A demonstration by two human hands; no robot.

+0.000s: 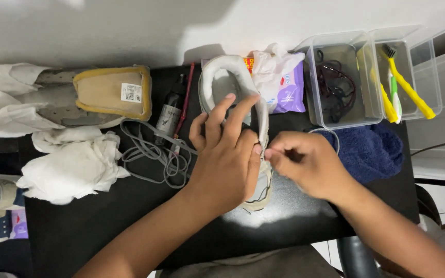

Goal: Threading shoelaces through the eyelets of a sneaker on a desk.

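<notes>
Two hands work on one shoe at the middle of a black table.

Head view:
- Shoe: pale, low-cut, heel collar away from the person, toe toward the near edge. It lies between the hands, mostly hidden by the left hand.
- Handling, judged: the upper looks soft and padded and should yield under pressure; the sole edge looks stiffer. The shoe appears light. The firmest hold is likely across the tongue and collar, where the left hand sits now.
- Left hand: forearm enters from the lower left. Palm lies over the top of the shoe, fingers curled and pressing on the collar and tongue. It is closed around the shoe.
- Right hand: forearm enters from the lower right. Thumb and forefinger are pinched tight at the shoe's side, just beside the left thumb. A thin grey lace loops up behind this hand; whether the pinch holds the lace end is too small to tell.

Surroundings:
- Loose grey laces and a small dark bottle lie left of the shoe.
- Crumpled white paper and an insole lie further left.
- Wipes pack touches the shoe's far side.
- Blue towel lies right of the right hand.
- Clear bins behind it hold brushes.
</notes>
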